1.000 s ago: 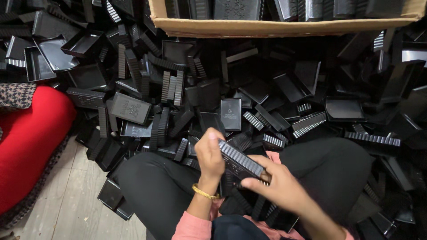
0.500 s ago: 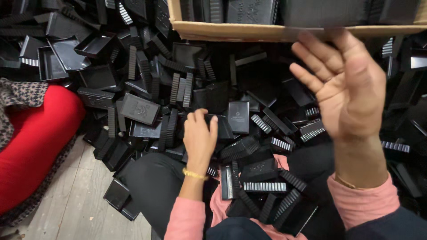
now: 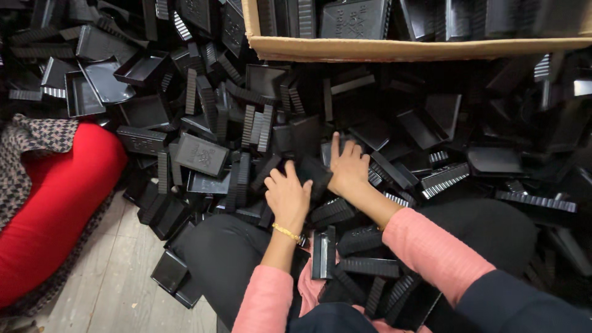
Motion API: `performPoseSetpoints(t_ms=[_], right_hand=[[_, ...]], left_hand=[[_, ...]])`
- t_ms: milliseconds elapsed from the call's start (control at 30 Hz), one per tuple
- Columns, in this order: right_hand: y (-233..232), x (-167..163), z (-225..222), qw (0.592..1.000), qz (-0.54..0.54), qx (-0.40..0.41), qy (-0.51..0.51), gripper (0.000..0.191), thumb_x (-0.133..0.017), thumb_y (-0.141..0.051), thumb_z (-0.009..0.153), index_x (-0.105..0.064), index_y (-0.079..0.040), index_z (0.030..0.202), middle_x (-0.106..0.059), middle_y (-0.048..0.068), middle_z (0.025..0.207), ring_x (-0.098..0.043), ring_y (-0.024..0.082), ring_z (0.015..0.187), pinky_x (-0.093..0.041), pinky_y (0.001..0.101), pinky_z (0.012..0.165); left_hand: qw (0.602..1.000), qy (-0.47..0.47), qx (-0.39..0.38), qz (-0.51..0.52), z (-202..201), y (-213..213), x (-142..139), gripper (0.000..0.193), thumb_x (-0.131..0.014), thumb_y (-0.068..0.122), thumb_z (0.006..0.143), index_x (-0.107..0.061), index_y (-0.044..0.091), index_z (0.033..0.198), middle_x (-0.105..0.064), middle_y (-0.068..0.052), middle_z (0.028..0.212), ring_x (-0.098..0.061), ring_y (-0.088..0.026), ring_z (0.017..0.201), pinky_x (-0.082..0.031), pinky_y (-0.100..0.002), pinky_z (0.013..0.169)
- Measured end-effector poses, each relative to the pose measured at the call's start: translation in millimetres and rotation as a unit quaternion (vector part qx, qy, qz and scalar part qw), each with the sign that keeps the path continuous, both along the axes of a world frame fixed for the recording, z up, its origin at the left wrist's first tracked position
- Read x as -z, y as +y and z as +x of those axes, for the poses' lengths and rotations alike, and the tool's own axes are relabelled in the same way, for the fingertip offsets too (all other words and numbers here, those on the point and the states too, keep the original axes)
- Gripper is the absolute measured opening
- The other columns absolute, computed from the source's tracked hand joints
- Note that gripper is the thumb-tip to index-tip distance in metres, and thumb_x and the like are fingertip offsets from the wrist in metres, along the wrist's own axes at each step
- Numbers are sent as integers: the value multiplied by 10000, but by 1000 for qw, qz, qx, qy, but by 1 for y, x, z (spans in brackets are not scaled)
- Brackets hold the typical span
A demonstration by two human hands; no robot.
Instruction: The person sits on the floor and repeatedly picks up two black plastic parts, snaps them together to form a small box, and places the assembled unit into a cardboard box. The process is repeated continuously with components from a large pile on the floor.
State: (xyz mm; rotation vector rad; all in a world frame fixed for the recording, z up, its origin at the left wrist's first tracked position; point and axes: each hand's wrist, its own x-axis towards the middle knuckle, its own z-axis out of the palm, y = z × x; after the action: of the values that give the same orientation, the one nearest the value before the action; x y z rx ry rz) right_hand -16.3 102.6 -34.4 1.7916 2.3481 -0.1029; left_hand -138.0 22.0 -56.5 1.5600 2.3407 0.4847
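Note:
I sit at a big heap of black plastic trays [image 3: 201, 154] and ribbed lids [image 3: 443, 179]. My left hand [image 3: 288, 197], a gold bangle on its wrist, curls its fingers over the edge of one black tray [image 3: 313, 172] at the near side of the heap. Just right of it, my right hand [image 3: 348, 168] lies palm down with fingers spread, touching that same tray and the pieces behind it. Several more black pieces [image 3: 369, 266] lie in my lap between my pink sleeves.
A cardboard box [image 3: 401, 48] holding black trays stands beyond the heap at the top. A red cushion [image 3: 55, 203] with a patterned cloth [image 3: 31, 142] lies at the left. Grey wooden floor [image 3: 123, 277] shows at bottom left.
My right hand, raised open near the box half a second ago, has come down onto the heap beside my left hand. The ribbed piece held a second ago is gone from my hands.

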Motion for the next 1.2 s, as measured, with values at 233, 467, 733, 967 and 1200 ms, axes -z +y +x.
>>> performPoseSetpoints(t_ms=[233, 467, 733, 967, 1200], right_hand=[[-12, -34, 68, 894, -128, 53, 426, 1118, -838, -261, 713, -199, -89, 1614, -506, 246, 1353, -521, 364, 1246, -458, 456, 1068], [-54, -98, 114, 661, -392, 4, 639, 907, -724, -163, 845, -269, -79, 1625, -510, 143, 1508, -536, 235, 1320, -418, 394, 1108], [46, -248, 123, 610, -127, -171, 763, 273, -652, -214, 1158, -518, 10, 1240, -569, 55, 1207, -613, 149, 1143, -575, 347, 1061], [6, -133, 113, 957, -25, -34, 287, 525, -744, -369, 872, -666, -75, 1301, -752, 176, 1087, -749, 297, 992, -589, 401, 881], [-43, -35, 188, 915, 118, 7, 385, 588, -706, -92, 851, -580, -63, 1425, -659, 163, 1358, -644, 338, 1241, -504, 416, 1058]], left_hand=[[999, -38, 5, 38, -1, -3, 8, 742, -714, 87, 795, -468, 184, 1489, -553, -151, 1262, -545, -399, 1107, -510, -515, 866], [991, -101, 85, 5, -10, -24, -5, 815, -689, 7, 746, -425, 182, 1497, -478, -181, 1410, -519, -449, 1167, -499, -541, 933], [970, -49, 188, 143, 4, -46, -30, 817, -635, -52, 584, -490, 86, 1376, -380, -219, 1536, -379, -452, 1403, -270, -650, 1058], [937, -162, 218, 219, 34, -59, -44, 435, -657, 68, 887, -581, 112, 1313, -574, -86, 1384, -510, -273, 1368, -282, -609, 1221], [963, -117, 241, 1, 19, -57, -44, 395, -774, 232, 857, -623, 152, 1214, -629, -21, 1179, -571, -203, 1244, -134, -672, 1214]])
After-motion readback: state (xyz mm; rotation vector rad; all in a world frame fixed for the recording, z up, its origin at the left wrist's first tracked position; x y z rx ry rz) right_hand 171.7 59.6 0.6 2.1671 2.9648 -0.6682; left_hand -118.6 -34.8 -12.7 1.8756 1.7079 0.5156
